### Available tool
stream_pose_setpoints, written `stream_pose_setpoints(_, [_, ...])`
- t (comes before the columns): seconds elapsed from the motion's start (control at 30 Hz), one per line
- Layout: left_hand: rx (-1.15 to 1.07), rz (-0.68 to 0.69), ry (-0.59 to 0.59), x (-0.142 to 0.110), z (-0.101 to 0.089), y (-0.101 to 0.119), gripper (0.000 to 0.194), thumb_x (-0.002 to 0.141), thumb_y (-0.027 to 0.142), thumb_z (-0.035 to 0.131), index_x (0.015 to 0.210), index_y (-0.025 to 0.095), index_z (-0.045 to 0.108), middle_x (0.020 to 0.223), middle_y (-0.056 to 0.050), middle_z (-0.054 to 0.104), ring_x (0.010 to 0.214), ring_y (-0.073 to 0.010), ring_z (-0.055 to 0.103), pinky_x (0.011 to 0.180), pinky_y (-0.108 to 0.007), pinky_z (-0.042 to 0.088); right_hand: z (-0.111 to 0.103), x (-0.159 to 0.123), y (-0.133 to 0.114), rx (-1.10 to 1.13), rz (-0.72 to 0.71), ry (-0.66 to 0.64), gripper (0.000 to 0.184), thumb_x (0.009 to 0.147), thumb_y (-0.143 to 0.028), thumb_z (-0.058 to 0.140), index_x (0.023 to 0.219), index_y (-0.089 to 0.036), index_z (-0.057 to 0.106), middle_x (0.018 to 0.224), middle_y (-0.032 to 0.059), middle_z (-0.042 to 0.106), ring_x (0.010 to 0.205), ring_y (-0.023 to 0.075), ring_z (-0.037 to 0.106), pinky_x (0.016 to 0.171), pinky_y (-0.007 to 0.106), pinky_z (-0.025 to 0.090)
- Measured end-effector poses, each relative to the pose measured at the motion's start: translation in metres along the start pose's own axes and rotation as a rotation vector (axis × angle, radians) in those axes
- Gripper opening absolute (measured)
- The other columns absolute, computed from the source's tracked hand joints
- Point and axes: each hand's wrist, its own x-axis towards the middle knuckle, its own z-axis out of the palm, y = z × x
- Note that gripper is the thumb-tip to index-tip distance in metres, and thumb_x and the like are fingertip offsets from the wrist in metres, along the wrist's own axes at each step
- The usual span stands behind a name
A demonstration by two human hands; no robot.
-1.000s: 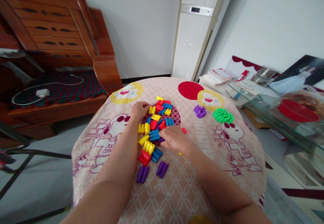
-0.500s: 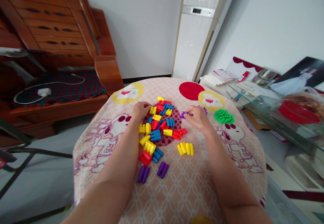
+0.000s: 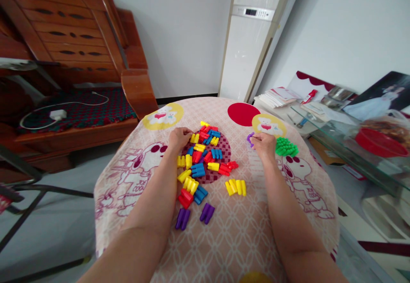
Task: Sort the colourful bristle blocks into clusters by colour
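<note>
My left hand [image 3: 180,139] rests at the left edge of the pile, its fingers curled together beside a yellow plastic block [image 3: 194,138]. What lies between those fingertips, if anything, is hidden. My right hand [image 3: 264,143] pinches a small purple plastic piece [image 3: 250,138] on the right side of the table; the fingers partly cover it. Just right of that hand sits a cluster of green pieces [image 3: 286,147]. Between my arms lie scattered blue blocks [image 3: 197,170], red blocks [image 3: 185,198], several joined yellow blocks [image 3: 235,187] and purple blocks [image 3: 207,213].
The round table has a pink patterned cloth [image 3: 221,249]. A wooden bench [image 3: 80,44] stands behind left, a white upright cabinet unit [image 3: 246,48] behind. To the right, a glass shelf [image 3: 339,146] holds a red bowl [image 3: 381,143] and papers [image 3: 277,98].
My right hand has moved right, away from the pile, with the purple piece, to where other purple pieces lay near the green cluster. My left hand has stayed in place.
</note>
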Motion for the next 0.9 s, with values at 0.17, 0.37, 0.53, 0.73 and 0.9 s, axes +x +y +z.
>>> stream_pose_setpoints(0.17, [0.020,-0.009,-0.007,0.002,0.000,0.000,0.027,0.081,0.023,0.057,0.099,0.019,0.077,0.091,-0.005,0.077,0.081,-0.0168,0.068,0.067,-0.022,0.045,0.005,0.000,-0.004,-0.088,0.000,0.007,0.028,0.073,-0.030,0.060,0.087,-0.013,0.077,0.074,0.0074,0.075,0.059,0.0188,0.068,0.052,0.025,0.049])
stream_pose_setpoints(0.37, [0.028,-0.008,0.003,0.002,-0.001,0.000,0.028,0.080,0.023,0.057,0.098,0.021,0.078,0.090,-0.004,0.077,0.081,-0.0176,0.068,0.069,-0.023,0.046,-0.002,-0.004,-0.015,-0.585,-0.068,0.011,0.025,0.083,-0.031,0.059,0.093,-0.021,0.079,0.093,0.0093,0.077,0.087,0.0234,0.070,0.073,0.029,0.048])
stream_pose_setpoints(0.53, [0.037,0.008,0.007,0.002,0.000,0.000,0.027,0.080,0.023,0.058,0.097,0.020,0.078,0.091,-0.005,0.077,0.083,-0.0181,0.068,0.069,-0.023,0.046,-0.002,-0.008,-0.016,-0.736,-0.066,-0.035,0.024,0.088,-0.033,0.057,0.095,-0.024,0.078,0.095,0.0088,0.076,0.088,0.0215,0.068,0.071,0.027,0.045])
stream_pose_setpoints(0.73, [0.022,0.018,0.021,0.002,0.000,-0.002,0.027,0.081,0.025,0.059,0.098,0.020,0.078,0.090,-0.005,0.077,0.080,-0.0180,0.067,0.068,-0.023,0.045,-0.001,-0.015,-0.033,-0.651,-0.127,-0.004,0.027,0.088,-0.030,0.059,0.106,-0.019,0.075,0.095,0.0111,0.076,0.088,0.0234,0.068,0.074,0.030,0.045])
stream_pose_setpoints(0.9, [-0.003,0.017,0.012,0.001,-0.001,-0.001,0.026,0.080,0.023,0.059,0.096,0.019,0.078,0.088,-0.005,0.077,0.078,-0.0171,0.067,0.065,-0.022,0.044,0.025,-0.047,-0.071,-0.316,-0.491,-0.329,0.021,0.089,-0.023,0.056,0.094,-0.019,0.076,0.090,0.0063,0.074,0.084,0.0182,0.066,0.076,0.026,0.046])
